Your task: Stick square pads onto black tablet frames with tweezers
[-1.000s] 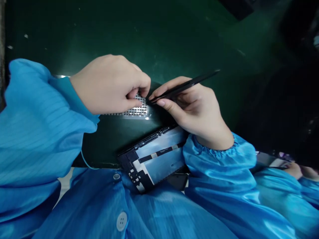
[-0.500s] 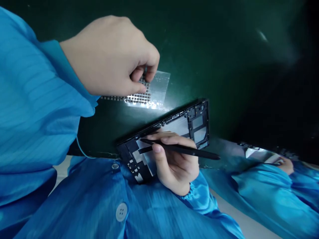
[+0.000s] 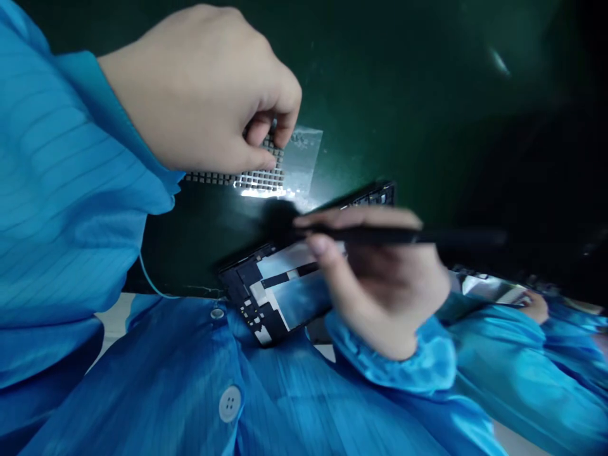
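My left hand (image 3: 204, 88) is curled at the upper left, its thumb and fingers pinching the edge of a clear sheet (image 3: 266, 174) covered with rows of small dark squares. My right hand (image 3: 380, 278), smeared by motion, grips black tweezers (image 3: 394, 236) that lie almost level, tips pointing left toward the sheet. Below the tweezers lies a black phone frame (image 3: 280, 285) with pale panels inside, resting at the near edge of the dark green mat (image 3: 380, 95). Both arms wear blue sleeves.
My blue gown with a white button (image 3: 230, 402) fills the bottom of the view. At the far right another person's hand (image 3: 534, 307) in a blue sleeve rests by another frame. The far right is dark.
My right hand has lifted the tweezers off the phone frame and swung them up toward the sheet. My left hand stays pinched on the sheet.
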The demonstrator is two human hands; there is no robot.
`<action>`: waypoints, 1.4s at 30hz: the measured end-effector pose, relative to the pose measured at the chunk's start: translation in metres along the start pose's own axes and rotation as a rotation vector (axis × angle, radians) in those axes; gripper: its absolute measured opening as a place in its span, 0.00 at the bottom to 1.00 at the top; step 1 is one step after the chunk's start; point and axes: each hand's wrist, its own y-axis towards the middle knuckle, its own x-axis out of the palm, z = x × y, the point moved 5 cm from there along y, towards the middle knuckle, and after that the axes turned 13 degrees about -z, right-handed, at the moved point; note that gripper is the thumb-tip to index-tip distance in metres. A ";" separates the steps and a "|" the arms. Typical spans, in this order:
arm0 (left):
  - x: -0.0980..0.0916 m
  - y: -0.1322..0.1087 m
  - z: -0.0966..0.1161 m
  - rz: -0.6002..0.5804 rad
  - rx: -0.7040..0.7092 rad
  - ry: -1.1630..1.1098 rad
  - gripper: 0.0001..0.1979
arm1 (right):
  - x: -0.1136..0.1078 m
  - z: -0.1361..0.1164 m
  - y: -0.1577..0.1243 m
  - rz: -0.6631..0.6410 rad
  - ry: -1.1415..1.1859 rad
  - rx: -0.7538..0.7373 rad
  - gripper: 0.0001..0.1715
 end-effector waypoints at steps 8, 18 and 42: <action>0.000 -0.002 -0.001 0.009 0.038 -0.003 0.12 | -0.022 0.037 0.078 -0.190 0.057 -0.004 0.12; 0.002 0.000 -0.003 0.026 -0.005 0.039 0.15 | -0.021 0.030 0.074 -0.197 0.059 -0.049 0.10; 0.007 -0.005 -0.011 0.115 0.031 0.022 0.18 | 0.021 0.016 -0.033 0.222 0.112 -0.058 0.12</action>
